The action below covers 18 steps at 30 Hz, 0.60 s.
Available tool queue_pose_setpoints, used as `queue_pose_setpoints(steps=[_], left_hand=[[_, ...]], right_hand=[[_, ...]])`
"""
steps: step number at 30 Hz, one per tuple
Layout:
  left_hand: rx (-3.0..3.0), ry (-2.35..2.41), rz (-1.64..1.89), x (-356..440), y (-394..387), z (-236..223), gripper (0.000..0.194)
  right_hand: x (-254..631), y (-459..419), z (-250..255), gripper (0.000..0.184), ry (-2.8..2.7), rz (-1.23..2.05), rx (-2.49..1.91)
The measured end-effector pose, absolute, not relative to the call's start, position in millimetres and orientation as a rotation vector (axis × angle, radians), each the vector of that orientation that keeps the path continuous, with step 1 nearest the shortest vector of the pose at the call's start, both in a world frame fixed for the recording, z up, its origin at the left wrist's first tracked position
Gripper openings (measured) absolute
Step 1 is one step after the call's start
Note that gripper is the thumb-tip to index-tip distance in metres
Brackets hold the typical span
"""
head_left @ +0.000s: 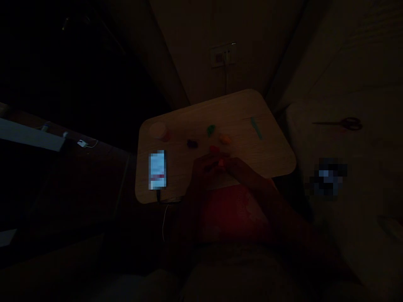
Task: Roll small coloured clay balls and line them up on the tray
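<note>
In dim light my left hand (205, 164) and my right hand (236, 167) meet above the near edge of a small wooden table. Between their fingertips shows a small orange-red piece of modelling clay (221, 162), which both hands grip; the fingers partly hide it. Just beyond the hands lies a red lump (214, 148). Around it on the tabletop are an orange lump (225, 139), a green lump (210, 130) and a dark purple lump (192, 144).
The table (182, 117) also holds a lidded tub (159, 131), a lit phone (157, 170) with a cable, and a flat green strip (256, 128). Scissors (341, 123) lie on the pale surface to the right. A wall socket (223, 54) with a plugged-in cord is behind.
</note>
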<state>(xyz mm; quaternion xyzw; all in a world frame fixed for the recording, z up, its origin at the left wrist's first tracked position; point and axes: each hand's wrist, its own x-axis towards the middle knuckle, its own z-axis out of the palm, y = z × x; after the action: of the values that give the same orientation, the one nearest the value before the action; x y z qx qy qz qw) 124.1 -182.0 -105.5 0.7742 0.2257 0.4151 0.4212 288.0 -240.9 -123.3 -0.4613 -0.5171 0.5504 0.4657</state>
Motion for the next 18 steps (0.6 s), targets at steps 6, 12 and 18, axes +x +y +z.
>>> queue_pose_setpoints(steps=[6, 12, 18], left_hand=[[2.028, 0.727, 1.048, 124.9, -182.7, -109.6, 0.030], [2.218, 0.794, 1.102, 120.8, -179.7, -121.2, 0.028], [2.353, 0.771, 1.146, 120.3, -178.9, -126.1, 0.021]], right_hand=[[284.0, -237.1, -122.6, 0.060, -1.086, 1.385, -1.163], [282.4, -233.5, -119.6, 0.044, -0.978, 1.301, -1.294], [289.0, -235.3, -118.0, 0.037, -1.016, 1.223, -1.278]])
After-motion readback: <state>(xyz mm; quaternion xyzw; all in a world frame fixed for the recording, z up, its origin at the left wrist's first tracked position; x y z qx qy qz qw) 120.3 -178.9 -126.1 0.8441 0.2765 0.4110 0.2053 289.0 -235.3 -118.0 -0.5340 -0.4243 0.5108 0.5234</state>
